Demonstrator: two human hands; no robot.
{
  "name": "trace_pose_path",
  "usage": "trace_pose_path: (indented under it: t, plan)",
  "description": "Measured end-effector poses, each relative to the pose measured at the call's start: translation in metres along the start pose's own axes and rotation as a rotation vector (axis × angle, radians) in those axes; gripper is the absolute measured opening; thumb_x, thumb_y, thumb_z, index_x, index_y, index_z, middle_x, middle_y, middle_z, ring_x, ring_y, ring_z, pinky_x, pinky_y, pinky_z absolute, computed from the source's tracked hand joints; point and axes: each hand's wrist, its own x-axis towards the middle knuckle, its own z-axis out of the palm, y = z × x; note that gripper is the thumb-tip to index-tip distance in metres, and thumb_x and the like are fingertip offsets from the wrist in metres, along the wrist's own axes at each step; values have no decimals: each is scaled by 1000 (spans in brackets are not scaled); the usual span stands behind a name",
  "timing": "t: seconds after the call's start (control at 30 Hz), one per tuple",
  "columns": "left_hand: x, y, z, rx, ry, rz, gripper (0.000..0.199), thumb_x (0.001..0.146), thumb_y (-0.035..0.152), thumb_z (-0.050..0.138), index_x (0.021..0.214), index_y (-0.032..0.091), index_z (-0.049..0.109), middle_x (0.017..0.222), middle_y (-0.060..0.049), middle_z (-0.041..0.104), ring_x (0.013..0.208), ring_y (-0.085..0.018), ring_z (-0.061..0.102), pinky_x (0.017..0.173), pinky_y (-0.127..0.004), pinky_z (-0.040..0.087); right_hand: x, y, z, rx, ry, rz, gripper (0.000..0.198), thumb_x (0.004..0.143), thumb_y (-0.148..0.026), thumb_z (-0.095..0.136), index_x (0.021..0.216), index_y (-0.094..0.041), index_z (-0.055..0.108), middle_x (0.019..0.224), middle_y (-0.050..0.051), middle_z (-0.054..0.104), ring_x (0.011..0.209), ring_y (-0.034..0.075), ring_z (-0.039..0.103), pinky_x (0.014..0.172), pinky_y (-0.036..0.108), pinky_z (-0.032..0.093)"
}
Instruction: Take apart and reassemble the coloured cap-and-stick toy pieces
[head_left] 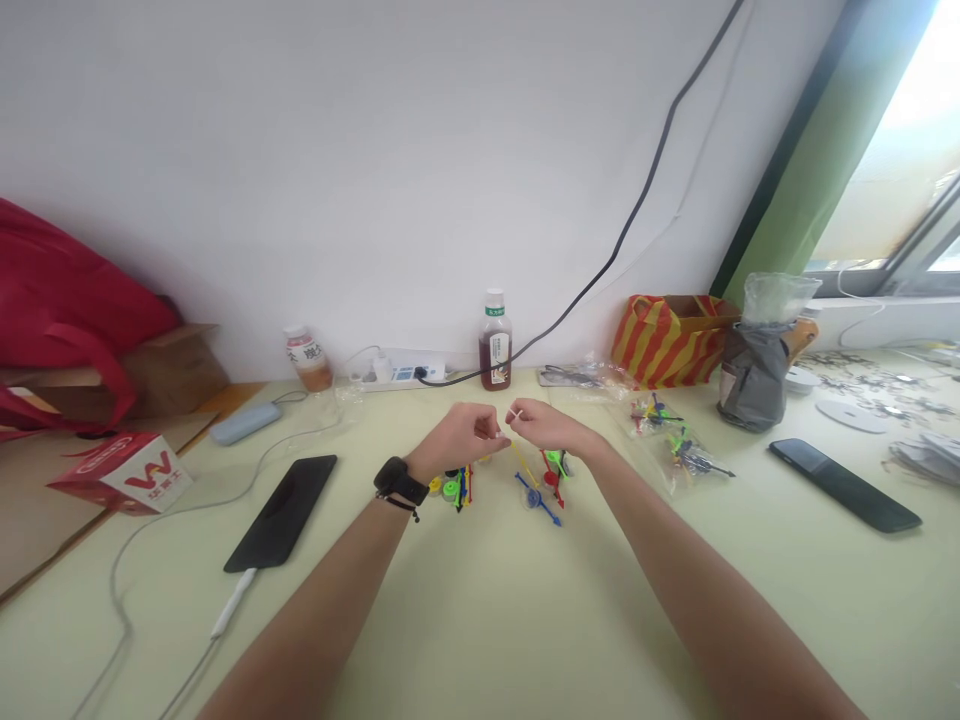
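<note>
My left hand (466,438), with a black watch (403,480) on its wrist, is closed in a pinch; whatever its fingertips hold is too small to make out. Facing it, my right hand (546,425) is shut on a small white stick-like piece (515,414). Both hands hover over the table, fingertips nearly meeting. Under the right hand lie a blue plastic arrow (538,499), a red arrow (553,487), a yellow arrow (523,461) and a green piece (556,460). Several coloured arrows (463,488) and round pieces, partly hidden, are beneath the left hand.
A tea bottle (496,345) and power strip (403,372) stand by the wall. Bagged arrows (690,452) and a phone (844,483) lie right, near a striped bag (660,345). Left are a charging phone (281,512), red-white box (127,472) and cable (120,585).
</note>
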Motion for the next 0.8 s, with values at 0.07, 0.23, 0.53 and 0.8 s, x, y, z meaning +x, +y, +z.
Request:
trace_pose_path:
  t: [0.07, 0.23, 0.53, 0.8]
  plan:
    - [-1, -4, 4, 114, -32, 9, 19, 79, 37, 74, 87, 20, 71, 87, -5, 76, 83, -22, 70, 74, -31, 53, 0, 5, 3, -79, -32, 38, 21, 82, -19, 59, 103, -17, 62, 106, 10, 69, 89, 21, 64, 65, 26, 44]
    - [-3, -10, 12, 266, -137, 8, 14, 81, 29, 68, 89, 22, 78, 93, -5, 78, 91, -24, 71, 81, -30, 50, -7, 0, -1, -255, -103, 95, 20, 78, -22, 67, 97, -15, 68, 107, 15, 71, 89, 25, 67, 61, 27, 42]
    - [-1, -10, 5, 229, -198, 0, 21, 80, 35, 72, 94, 20, 78, 93, -6, 77, 87, -23, 69, 73, -29, 52, -20, -28, 2, -407, -528, 34, 24, 65, -32, 81, 60, -18, 63, 67, 4, 68, 61, 18, 62, 53, 28, 41]
    - [-1, 25, -31, 85, -34, 46, 25, 91, 41, 64, 97, 20, 75, 98, -6, 77, 85, -19, 70, 78, -30, 56, -32, -29, -36, 159, -425, 4, 19, 82, -33, 70, 75, -18, 61, 69, 2, 72, 62, 15, 69, 59, 23, 51]
